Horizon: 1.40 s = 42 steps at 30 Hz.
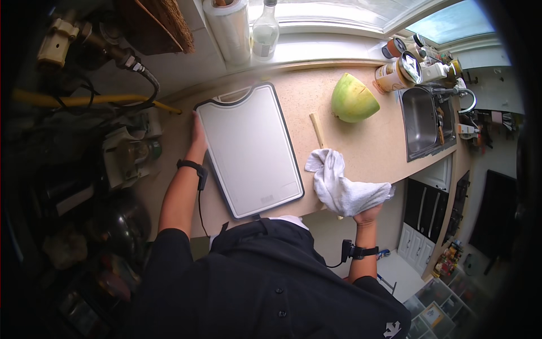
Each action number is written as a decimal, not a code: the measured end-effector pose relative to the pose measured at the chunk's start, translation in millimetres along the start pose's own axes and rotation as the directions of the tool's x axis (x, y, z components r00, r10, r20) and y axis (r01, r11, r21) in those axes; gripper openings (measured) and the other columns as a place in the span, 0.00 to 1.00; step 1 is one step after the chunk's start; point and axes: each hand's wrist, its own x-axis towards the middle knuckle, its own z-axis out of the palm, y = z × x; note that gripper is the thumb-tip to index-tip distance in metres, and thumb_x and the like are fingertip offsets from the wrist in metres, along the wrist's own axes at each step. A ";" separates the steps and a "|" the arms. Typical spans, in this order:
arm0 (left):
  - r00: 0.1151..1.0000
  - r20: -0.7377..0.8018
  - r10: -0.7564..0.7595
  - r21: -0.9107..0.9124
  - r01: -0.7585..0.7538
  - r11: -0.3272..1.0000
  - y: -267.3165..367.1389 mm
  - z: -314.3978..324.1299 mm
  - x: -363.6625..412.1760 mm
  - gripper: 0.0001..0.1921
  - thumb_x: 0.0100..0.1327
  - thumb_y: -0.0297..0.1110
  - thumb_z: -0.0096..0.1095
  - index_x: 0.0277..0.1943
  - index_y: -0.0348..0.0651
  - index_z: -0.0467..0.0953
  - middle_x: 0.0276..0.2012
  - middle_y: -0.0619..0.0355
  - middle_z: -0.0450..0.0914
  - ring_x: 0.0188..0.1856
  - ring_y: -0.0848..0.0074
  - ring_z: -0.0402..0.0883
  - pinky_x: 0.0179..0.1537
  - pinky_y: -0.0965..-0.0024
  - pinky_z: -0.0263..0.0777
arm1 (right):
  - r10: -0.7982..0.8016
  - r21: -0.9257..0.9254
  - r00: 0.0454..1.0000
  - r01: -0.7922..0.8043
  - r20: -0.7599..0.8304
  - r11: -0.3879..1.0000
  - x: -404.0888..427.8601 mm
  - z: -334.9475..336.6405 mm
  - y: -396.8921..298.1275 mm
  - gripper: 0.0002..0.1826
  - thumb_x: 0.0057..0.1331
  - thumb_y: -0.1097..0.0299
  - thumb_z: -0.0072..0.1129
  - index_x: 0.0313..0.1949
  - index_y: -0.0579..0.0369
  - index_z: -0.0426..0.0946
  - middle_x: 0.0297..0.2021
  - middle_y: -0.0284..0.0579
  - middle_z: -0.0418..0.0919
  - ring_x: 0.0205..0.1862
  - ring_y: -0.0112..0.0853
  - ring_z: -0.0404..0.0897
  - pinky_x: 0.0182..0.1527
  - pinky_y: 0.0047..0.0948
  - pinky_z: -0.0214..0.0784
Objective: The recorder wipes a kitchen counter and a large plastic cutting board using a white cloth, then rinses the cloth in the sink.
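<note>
A white cutting board (254, 152) with a dark rim and a handle cutout lies in front of me on the countertop. My left hand (198, 131) grips its left edge, the fingers partly hidden by the board. On the right, a white cloth towel (338, 186) is bunched up in my right hand (367, 215) at the counter's front edge. Part of the towel rests on a pale, narrow wooden strip (317, 129), whose middle it covers. Behind the towel sits a cut piece of green melon (354, 99), rind towards me.
A steel sink (419, 123) with a faucet (468, 101) is set into the counter at the right. Beside it stand a large can (396, 75) and several containers. A glass bottle (265, 34) and a plastic-film roll (228, 31) stand by the window. A yellow hose (97, 100) runs at left.
</note>
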 end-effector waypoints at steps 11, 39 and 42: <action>0.984 -0.143 0.110 0.625 0.004 0.781 1.9 9.2 29.1 0.44 0.66 0.69 0.40 0.64 0.29 0.65 0.64 0.47 0.69 0.65 0.64 0.68 0.63 0.68 0.61 | 0.236 -0.417 0.913 -0.367 -0.334 0.832 14.2 -15.1 85.7 0.38 0.72 0.36 0.30 0.65 0.56 0.61 0.61 0.46 0.70 0.62 0.38 0.70 0.65 0.38 0.60; 0.845 -0.128 0.520 -0.011 -0.525 0.851 14.1 27.2 -106.9 0.19 0.71 0.46 0.55 0.46 0.34 0.76 0.41 0.62 0.78 0.44 0.80 0.74 0.50 0.75 0.68 | 0.130 -0.488 0.976 -0.200 -0.173 0.850 68.6 0.3 108.0 0.36 0.73 0.39 0.35 0.69 0.52 0.56 0.62 0.41 0.67 0.63 0.33 0.66 0.65 0.35 0.59; 0.819 -0.037 0.573 -0.075 -0.574 0.815 15.5 35.6 -130.1 0.17 0.70 0.45 0.57 0.46 0.36 0.77 0.43 0.61 0.79 0.45 0.78 0.76 0.50 0.74 0.69 | 0.019 -0.833 0.999 -0.052 -0.050 0.551 88.3 -82.1 129.9 0.38 0.73 0.40 0.36 0.70 0.57 0.55 0.63 0.44 0.66 0.65 0.35 0.63 0.66 0.35 0.53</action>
